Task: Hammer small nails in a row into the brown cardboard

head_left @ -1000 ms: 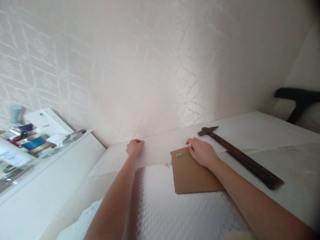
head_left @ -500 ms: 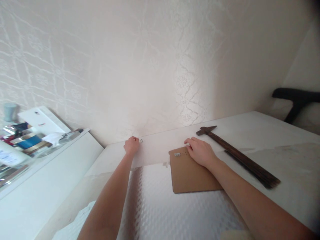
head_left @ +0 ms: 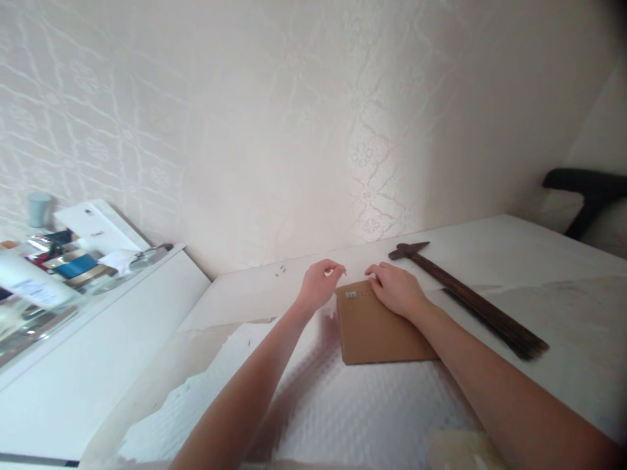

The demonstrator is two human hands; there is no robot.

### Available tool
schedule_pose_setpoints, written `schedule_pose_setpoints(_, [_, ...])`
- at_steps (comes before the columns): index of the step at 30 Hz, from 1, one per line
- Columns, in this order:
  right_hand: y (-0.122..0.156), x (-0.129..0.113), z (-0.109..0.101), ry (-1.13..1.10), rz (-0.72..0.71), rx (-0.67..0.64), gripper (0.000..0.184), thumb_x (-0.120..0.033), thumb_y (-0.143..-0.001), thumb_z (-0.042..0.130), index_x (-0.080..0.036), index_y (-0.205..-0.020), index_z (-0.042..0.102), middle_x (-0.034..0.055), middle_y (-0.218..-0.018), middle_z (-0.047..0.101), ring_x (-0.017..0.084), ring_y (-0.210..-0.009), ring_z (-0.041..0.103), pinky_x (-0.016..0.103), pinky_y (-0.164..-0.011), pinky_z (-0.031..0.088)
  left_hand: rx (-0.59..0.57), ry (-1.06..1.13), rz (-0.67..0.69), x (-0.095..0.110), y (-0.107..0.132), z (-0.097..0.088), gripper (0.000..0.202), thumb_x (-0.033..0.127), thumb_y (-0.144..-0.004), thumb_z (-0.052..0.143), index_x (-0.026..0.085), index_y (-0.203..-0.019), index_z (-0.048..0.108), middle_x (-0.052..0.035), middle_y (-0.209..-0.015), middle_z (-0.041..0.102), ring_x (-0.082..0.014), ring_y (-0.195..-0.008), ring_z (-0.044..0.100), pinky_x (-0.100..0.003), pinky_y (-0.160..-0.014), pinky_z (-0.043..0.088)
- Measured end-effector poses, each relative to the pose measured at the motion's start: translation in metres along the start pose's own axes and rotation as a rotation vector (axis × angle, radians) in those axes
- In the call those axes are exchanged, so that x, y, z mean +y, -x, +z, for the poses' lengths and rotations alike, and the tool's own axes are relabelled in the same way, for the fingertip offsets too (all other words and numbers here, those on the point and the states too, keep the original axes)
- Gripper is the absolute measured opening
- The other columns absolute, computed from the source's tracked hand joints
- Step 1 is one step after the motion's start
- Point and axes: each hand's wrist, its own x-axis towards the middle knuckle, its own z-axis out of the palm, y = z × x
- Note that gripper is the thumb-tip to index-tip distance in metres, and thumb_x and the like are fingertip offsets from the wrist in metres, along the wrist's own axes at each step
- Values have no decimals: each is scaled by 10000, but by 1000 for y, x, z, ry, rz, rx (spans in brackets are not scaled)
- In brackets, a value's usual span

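Where the white cabinet [head_left: 127,339] stands, at far left, its top carries a crowded, partly blurred lot: one pale blue pot [head_left: 40,209], one bottle [head_left: 34,284], one white box [head_left: 102,225]. Next, on the worktop [head_left: 220,300] near the wall [head_left: 274,130], loose bits [head_left: 280,269], small, exact count unclear; being unconfined, they could scatter if the left forearm [head_left: 262,372] brushed them. Left hand [head_left: 321,285]: grip narrow, fingertips pinched on a small piece [head_left: 344,271], too slight to identify, just beyond the cardboard's upper left corner; so little to hold that a slip could drop it. Below, bubble wrap [head_left: 333,405], probably springy; uneven pressure might make the cardboard rock or slide. Cardboard [head_left: 386,336]: one brown sheet, lying flat, partly over the bubble wrap, with metallic pieces [head_left: 351,294] clustered at upper left and dark dots [head_left: 365,294] beside them. Right hand [head_left: 399,290]: resting on the cardboard's upper right, grip loosely bent, a small gap at thumb and index, nothing seen in it; were it to lift, the sheet could shift and the pieces, if merely laid there, spill. Hammer [head_left: 470,300]: dark head toward the wall, handle slanting near the right forearm [head_left: 490,382], which could knock it by swinging outward. Far right: one black object [head_left: 585,186], cut off, unidentified.
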Motion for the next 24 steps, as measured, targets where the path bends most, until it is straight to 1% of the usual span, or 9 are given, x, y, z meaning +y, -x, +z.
schedule_pose_setpoints(1, [0,0,0,0,2,1,271,-203,-906,424,-217,-1081,630,68,-1054,637,205,-917,603,288,-702,411,-38,8,31,5,3,7,226,272,-836,520,172,-874,718,-45,-955,719,-171,-921,634,-275,-881,460])
schedule_pose_setpoints(3, [0,0,0,1,3,3,272,-208,-905,422,-219,-1077,633,63,-1042,639,207,-904,604,287,-696,409,-87,-6,45,10,6,17,220,270,-827,536,170,-886,722,-53,-986,715,-183,-952,632,-284,-906,453])
schedule_pose_setpoints(6, [-1,1,0,8,-6,4,280,-210,-904,413,-217,-1070,638,63,-1035,641,209,-903,601,288,-697,409,-115,-77,13,7,5,25,200,275,-815,558,183,-881,722,-58,-1064,696,-203,-1054,600,-297,-952,431])
schedule_pose_setpoints(9, [-1,2,1,11,-14,9,280,-207,-903,410,-215,-1062,641,62,-1043,640,206,-906,598,285,-695,405,-143,-121,1,1,4,26,194,273,-814,551,191,-862,720,-58,-1078,692,-206,-1073,590,-309,-974,419])
schedule_pose_setpoints(14, [-1,3,1,9,-5,6,269,-201,-896,428,-217,-1057,642,59,-1022,645,197,-892,597,278,-690,402,-194,-106,-9,-2,5,26,190,277,-808,538,218,-810,718,-30,-1029,704,-209,-1075,586,-304,-971,424])
schedule_pose_setpoints(21, [-1,4,1,20,-2,23,266,-217,-896,431,-222,-1049,648,57,-998,650,200,-879,599,284,-682,403,-176,-85,-27,-1,9,25,187,299,-803,557,226,-847,723,-28,-1055,696,-216,-1067,585,-292,-949,437])
schedule_pose_setpoints(24, [-1,4,1,17,2,22,270,-217,-896,426,-223,-1040,654,58,-997,652,200,-878,596,284,-680,402,-185,-87,-7,-1,10,24,204,300,-814,536,222,-843,723,-26,-1009,706,-215,-1041,592,-287,-930,447])
